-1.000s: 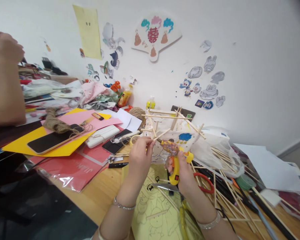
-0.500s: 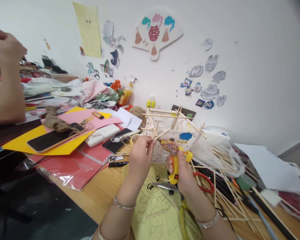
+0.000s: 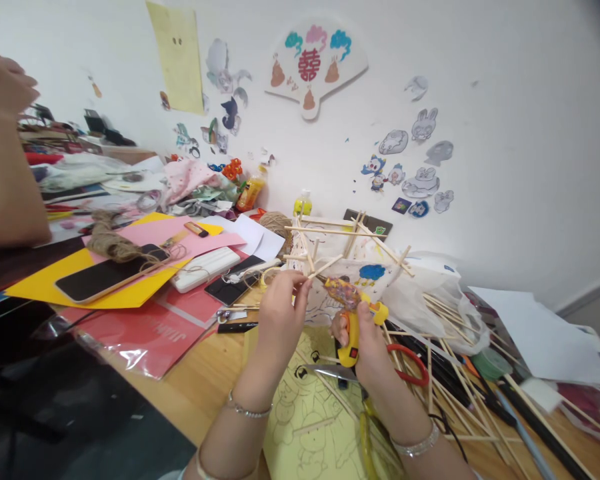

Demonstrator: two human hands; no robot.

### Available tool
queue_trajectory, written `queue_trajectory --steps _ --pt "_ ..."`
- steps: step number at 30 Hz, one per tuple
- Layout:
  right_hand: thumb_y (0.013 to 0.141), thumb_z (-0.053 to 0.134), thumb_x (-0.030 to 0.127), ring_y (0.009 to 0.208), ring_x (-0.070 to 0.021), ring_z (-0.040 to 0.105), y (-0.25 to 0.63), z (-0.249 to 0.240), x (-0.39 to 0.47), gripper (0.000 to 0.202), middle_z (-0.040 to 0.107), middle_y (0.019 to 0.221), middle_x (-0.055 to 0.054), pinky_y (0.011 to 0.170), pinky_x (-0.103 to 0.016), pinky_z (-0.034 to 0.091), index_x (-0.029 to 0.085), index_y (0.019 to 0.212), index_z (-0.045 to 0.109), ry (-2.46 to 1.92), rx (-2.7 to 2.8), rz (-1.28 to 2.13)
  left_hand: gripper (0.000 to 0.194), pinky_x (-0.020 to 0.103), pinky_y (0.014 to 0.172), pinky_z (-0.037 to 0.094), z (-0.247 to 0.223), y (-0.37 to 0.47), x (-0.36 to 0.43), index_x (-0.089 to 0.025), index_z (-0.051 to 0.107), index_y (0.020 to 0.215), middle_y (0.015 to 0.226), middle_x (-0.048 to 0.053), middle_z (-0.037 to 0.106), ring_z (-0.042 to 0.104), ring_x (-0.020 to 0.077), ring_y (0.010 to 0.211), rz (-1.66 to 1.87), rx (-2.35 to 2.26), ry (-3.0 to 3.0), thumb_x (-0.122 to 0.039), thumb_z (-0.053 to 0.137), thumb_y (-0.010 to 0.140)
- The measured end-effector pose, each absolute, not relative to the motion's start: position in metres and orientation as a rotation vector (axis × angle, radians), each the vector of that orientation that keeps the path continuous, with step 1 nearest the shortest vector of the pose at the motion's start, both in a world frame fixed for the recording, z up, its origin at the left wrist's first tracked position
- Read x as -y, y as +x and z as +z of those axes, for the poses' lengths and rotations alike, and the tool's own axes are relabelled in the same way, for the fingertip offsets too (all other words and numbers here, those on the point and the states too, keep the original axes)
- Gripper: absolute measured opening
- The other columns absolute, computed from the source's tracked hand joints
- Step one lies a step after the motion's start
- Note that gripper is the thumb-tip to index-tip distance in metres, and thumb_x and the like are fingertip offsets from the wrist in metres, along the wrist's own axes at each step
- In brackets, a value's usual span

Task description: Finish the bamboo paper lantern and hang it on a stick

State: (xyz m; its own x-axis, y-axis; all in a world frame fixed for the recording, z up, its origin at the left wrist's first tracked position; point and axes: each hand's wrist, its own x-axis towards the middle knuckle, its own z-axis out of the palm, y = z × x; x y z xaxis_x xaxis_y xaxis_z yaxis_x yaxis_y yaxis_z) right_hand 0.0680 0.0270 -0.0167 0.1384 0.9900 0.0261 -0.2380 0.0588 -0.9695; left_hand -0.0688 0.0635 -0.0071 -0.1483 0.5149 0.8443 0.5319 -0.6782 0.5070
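- Nearest, a yellow paper sheet (image 3: 310,400) with black line drawings lies on a brown wooden table (image 3: 205,373), under red-handled metal scissors (image 3: 333,371).
- The person's right hand (image 3: 373,340) is wrapped around the handle of a yellow plastic glue gun (image 3: 345,295).
- The left hand (image 3: 283,303), near the gun's tip, pinches the near end of a thin pale wooden stick (image 3: 327,266).
- Just beyond, I see an open frame of pale wooden sticks (image 3: 335,232); farther back, a painted white fan (image 3: 316,67) hangs on the wall (image 3: 530,167).

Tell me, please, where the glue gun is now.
In the head view, the glue gun is right of centre, in the right grip, pointing toward the left grip.
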Motion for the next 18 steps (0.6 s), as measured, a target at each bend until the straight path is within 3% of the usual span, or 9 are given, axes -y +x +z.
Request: queue_trajectory --steps 18 --pt "0.062 0.053 0.078 0.044 -0.0105 0.044 0.0675 -0.0189 -0.0292 0.060 0.047 0.042 0.002 0.040 -0.021 0.030 0.018 0.052 0.053 -1.098 0.902 1.183 0.008 0.028 0.063 0.050 -0.0010 -0.0668 -0.0627 -0.019 0.057 0.079 0.075 0.002 0.063 0.060 0.0154 0.070 -2.137 1.429 -2.028 -0.023 0.053 0.085"
